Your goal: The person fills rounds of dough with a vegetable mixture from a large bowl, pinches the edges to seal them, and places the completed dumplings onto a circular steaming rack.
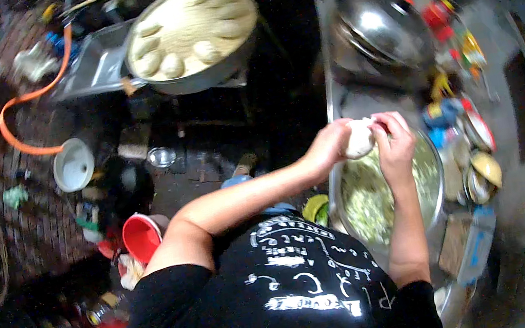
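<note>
Between my two hands, above a wide metal basin (442, 187), is a piece of white dough (358, 139), rounded like a bun. My left hand (330, 145) cups its left side, while the fingers of my right hand (393, 135) pinch its upper right edge. Chopped pale green vegetable filling (367, 209) lies in the basin beneath. At the upper left, a large round steamer (200, 78) holds several shaped dough buns (172, 66) around its lined surface. Whether the dough in my hands holds filling cannot be seen.
A shiny metal lid or bowl (376, 17) stands beyond the basin. Bottles and packets (440, 17) line the counter's right side. On the left are an orange hose (12, 126), a white bucket (73, 164), a red bucket (141, 237) and a metal tray (97, 61).
</note>
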`<state>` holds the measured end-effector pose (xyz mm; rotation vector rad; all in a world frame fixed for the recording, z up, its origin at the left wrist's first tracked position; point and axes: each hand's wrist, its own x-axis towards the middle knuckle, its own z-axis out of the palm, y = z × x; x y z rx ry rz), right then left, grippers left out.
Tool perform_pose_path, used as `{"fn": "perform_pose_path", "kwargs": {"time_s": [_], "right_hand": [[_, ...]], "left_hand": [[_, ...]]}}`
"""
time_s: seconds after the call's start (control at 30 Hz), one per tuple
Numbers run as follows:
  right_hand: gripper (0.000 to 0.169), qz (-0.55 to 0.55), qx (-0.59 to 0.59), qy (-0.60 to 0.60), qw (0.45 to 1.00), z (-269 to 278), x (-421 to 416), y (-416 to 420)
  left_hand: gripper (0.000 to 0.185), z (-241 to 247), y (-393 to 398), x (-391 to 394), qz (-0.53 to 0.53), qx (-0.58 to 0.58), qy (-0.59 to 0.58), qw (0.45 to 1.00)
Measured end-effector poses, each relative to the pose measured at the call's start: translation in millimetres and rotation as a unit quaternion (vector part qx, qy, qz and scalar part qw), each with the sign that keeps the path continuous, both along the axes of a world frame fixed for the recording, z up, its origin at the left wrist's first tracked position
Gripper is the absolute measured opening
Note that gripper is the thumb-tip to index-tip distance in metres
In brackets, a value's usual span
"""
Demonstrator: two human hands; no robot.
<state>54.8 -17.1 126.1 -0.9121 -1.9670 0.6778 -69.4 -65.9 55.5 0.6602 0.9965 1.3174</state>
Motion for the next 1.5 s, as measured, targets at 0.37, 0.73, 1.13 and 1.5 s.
{"fn": "perform_pose_path", "kwargs": {"time_s": [0.37,0.73,1.13,1.5], "right_hand": [[0.008,0.201,-0.434,0.019,0.878,-15.9,-249.2,94.7],[0.065,0.313,-0.006,-0.204,0.928,-33.6,-511.0,148.8],[0.065,0.17,-0.161,-0.137,0.963,-131.5,-751.3,238.5],[0.08,0.058,-0.054,-0.292,0.953,-167.7,-786.5,224.9]], "left_hand": [[0.068,-28.9,34.4,-270.6,-0.185,-0.006,-0.304,0.934],[0.054,-44.7,76.2,-528.8,0.053,-0.129,-0.309,0.941],[0.058,-5.8,15.5,-632.4,0.386,-0.043,-0.138,0.911],[0.045,-17.4,-7.3,-589.7,0.408,-0.054,-0.152,0.899]]}}
